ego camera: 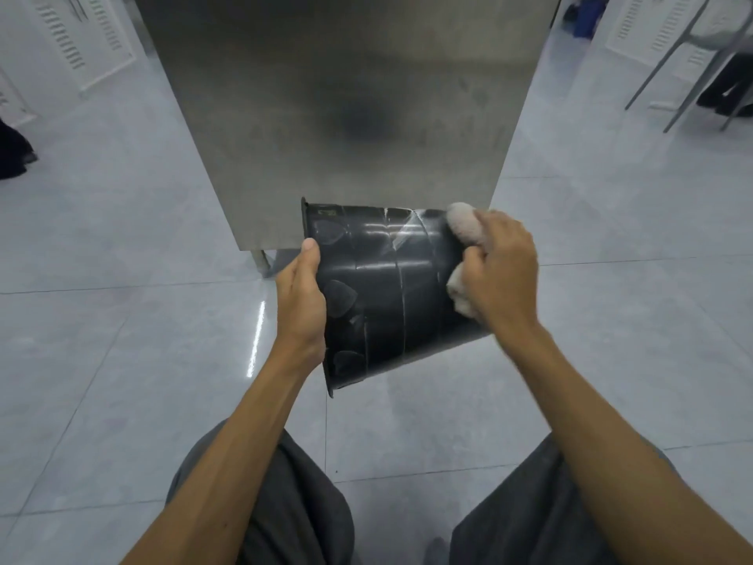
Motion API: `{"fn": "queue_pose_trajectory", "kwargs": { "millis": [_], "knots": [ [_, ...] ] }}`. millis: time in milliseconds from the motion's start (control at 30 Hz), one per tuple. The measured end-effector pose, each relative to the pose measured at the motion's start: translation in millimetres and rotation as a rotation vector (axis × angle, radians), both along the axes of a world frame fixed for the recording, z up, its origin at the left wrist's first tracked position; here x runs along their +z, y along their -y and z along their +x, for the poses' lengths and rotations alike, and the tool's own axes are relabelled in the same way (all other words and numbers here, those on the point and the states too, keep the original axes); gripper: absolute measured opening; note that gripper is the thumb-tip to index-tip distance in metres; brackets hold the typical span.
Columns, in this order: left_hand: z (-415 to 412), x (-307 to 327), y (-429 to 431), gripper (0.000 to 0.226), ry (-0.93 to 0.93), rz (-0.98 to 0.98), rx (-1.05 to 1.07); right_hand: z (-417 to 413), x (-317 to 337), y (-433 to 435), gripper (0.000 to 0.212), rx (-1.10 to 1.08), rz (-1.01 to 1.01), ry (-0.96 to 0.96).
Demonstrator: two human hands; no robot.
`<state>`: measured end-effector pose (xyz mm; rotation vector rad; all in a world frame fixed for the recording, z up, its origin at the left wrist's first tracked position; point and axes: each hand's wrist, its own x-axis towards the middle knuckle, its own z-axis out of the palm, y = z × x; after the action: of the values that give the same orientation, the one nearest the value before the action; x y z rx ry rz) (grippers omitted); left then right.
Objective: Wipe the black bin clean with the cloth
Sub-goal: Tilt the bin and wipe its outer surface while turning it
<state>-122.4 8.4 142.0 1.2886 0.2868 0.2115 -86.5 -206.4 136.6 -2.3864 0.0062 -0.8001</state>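
Black bin (383,287) held on its side in the air, just in front of the near edge of the steel surface (338,116), open rim to the left, base to the right. It rests on nothing; floor (122,320) below.

Left hand (301,303): clamped on the bin's rim, thumb on the outer wall; fingers out of view, probably curled inside the rim.

Right hand (501,267): closed around the bunched cloth (464,226), pressing it on the bin's outer wall near the base.

Step in hand: wiping the outside, base end. Glossy streaks show mid-wall; whether wet or tape I cannot tell.

Risks:
- Only one hand carries the bin. A hard push from the cloth could lever the rim out of that grip and drop it.
- Wall looks slick; grip may slide.
- Bin sits close to the surface edge; a wide stroke could knock it.
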Motion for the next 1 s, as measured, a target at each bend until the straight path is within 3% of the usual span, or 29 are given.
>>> {"fn": "queue_pose_trajectory", "kwargs": {
  "millis": [67,167,267,333,433,567,767,867,1000],
  "knots": [
    [2,-8,-3,0.080,-0.015,0.015,-0.010,8,1,14,0.049,0.009,0.036,-0.076],
    [4,-13,-6,0.089,-0.045,0.014,-0.024,-1,-2,1,0.048,0.039,0.037,-0.040],
    [-1,-1,0,0.064,-0.032,-0.015,0.003,-31,-14,-41,0.052,0.217,-0.051,0.034],
    [1,0,2,0.045,-0.014,-0.040,0.025,-57,-30,-72,0.061,0.343,-0.213,0.065],
    [2,1,1,0.042,-0.027,-0.033,0.029,-62,-48,-86,0.055,0.410,-0.404,0.145],
    [2,0,-6,0.046,-0.040,0.006,0.067,-24,-25,-61,0.055,0.328,-0.272,0.121],
    [-3,-5,-10,0.051,-0.027,0.107,0.003,24,-10,11,0.046,0.066,0.013,-0.159],
    [-3,-5,-8,0.052,-0.024,0.087,-0.021,6,-4,-1,0.038,0.085,0.037,-0.040],
    [2,-5,1,0.043,-0.031,-0.004,-0.034,-47,-27,-54,0.036,0.377,-0.095,0.164]
  ]
}}
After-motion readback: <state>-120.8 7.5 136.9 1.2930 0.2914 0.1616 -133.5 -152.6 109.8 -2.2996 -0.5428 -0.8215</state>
